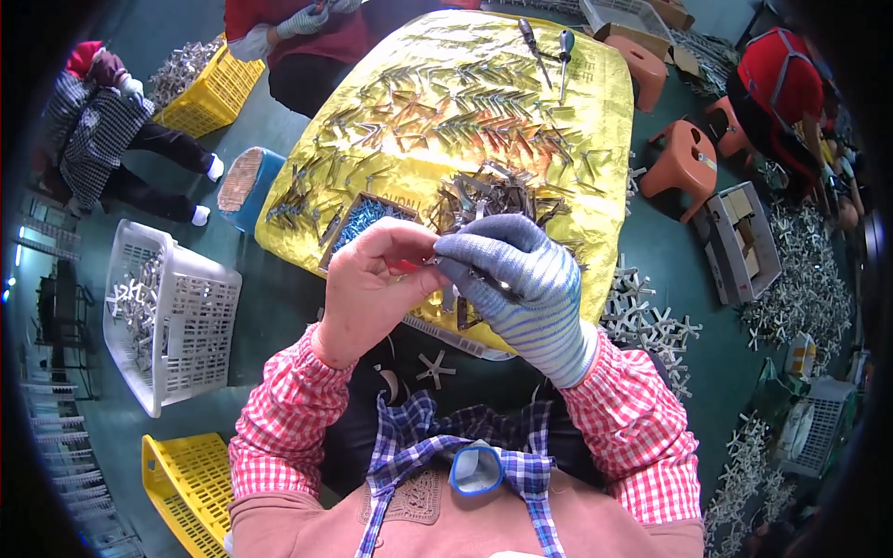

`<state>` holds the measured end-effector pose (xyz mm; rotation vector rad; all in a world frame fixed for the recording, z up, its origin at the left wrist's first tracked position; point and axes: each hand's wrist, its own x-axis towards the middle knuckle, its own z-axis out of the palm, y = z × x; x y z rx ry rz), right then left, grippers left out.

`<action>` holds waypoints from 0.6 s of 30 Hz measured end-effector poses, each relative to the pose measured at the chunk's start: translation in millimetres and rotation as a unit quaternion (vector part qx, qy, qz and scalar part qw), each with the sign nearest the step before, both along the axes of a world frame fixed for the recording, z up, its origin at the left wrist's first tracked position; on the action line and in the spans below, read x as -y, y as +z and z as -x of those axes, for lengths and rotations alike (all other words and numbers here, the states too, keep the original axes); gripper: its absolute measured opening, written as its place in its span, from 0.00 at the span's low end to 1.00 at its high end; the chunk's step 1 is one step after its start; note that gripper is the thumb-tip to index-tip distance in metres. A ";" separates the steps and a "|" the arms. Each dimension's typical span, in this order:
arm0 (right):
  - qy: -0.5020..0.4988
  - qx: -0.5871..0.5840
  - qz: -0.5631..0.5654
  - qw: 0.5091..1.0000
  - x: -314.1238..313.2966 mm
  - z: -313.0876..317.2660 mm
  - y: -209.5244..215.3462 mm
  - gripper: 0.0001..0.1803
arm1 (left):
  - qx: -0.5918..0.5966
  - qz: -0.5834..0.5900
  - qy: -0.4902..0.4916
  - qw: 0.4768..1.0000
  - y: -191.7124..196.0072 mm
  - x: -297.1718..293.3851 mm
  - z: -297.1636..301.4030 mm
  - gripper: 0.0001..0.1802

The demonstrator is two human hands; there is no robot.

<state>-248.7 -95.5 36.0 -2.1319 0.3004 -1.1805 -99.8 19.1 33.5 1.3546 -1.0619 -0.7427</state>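
Metal, small and grey, is what I see pinched between both hands: a little metal piece (pixel 465 272) held just above the near edge of the yellow-covered table (pixel 609 102). My bare left hand (pixel 372 284) curls its fingertips together onto it, while my right hand (pixel 516 279), in a blue striped glove, closes thumb and fingers on the other end. Just beyond lies a heap of metal parts (pixel 493 195), with a white plastic basket (pixel 172 312) well to the left.

Right hand (pixel 517 284) in ribbed knit cloth glove, matt; left hand (pixel 372 288) bare. Small metal part (pixel 458 272) between them, dull grey. Table cover (pixel 605 121) glossy yellow plastic sheet, crinkled. White basket (pixel 200 316) hard plastic lattice. Shirt sleeves (pixel 279 428) woven checked cloth
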 end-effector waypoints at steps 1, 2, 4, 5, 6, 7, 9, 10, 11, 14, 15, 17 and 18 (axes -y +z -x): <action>0.005 -0.003 0.010 1.000 0.2 1.5 -0.8 0.13 | -0.001 0.002 -0.011 1.000 0.3 -0.9 -0.3 0.16; 0.010 -0.006 0.019 1.000 0.4 3.0 -1.5 0.14 | -0.002 0.004 -0.021 1.000 0.5 -1.6 -0.5 0.15; 0.022 -0.016 0.017 0.999 0.7 6.1 -1.2 0.14 | 0.010 0.021 -0.025 0.999 -1.0 -0.8 -0.4 0.15; 0.034 -0.026 0.015 0.999 0.6 7.5 -0.7 0.14 | 0.021 0.039 -0.031 0.999 -1.3 -0.6 -0.4 0.15; 0.036 -0.025 0.014 0.999 0.3 8.8 -0.2 0.14 | 0.023 0.038 -0.029 0.999 -0.6 -1.2 -0.4 0.15; 0.038 -0.041 0.028 0.998 0.3 10.8 0.2 0.15 | -0.003 0.037 -0.031 0.999 0.0 -1.1 0.0 0.15; 0.050 -0.060 0.022 0.997 2.0 12.9 -0.5 0.16 | -0.027 0.036 -0.033 0.998 3.8 -1.0 0.2 0.14; 0.051 -0.059 0.021 0.997 3.7 13.7 -0.3 0.16 | -0.027 0.003 -0.023 0.999 8.4 -1.1 0.1 0.13; 0.058 -0.070 -0.022 0.996 6.1 14.6 0.6 0.16 | -0.028 -0.030 -0.013 0.999 11.1 -1.0 -0.9 0.11; 0.081 -0.072 -0.113 0.988 12.8 14.0 -2.3 0.19 | -0.068 -0.048 0.019 0.996 6.6 1.0 -12.2 0.09; 0.082 -0.064 -0.140 0.985 12.1 11.7 -5.1 0.20 | -0.119 -0.017 0.016 0.993 2.2 4.6 -16.3 0.08; 0.085 -0.054 -0.165 0.981 12.2 10.5 -10.0 0.21 | -0.130 -0.015 0.025 0.991 0.6 11.0 -24.4 0.08; 0.097 -0.066 -0.210 0.971 12.6 13.0 -11.3 0.20 | -0.145 -0.013 0.031 0.989 -0.2 15.8 -28.9 0.07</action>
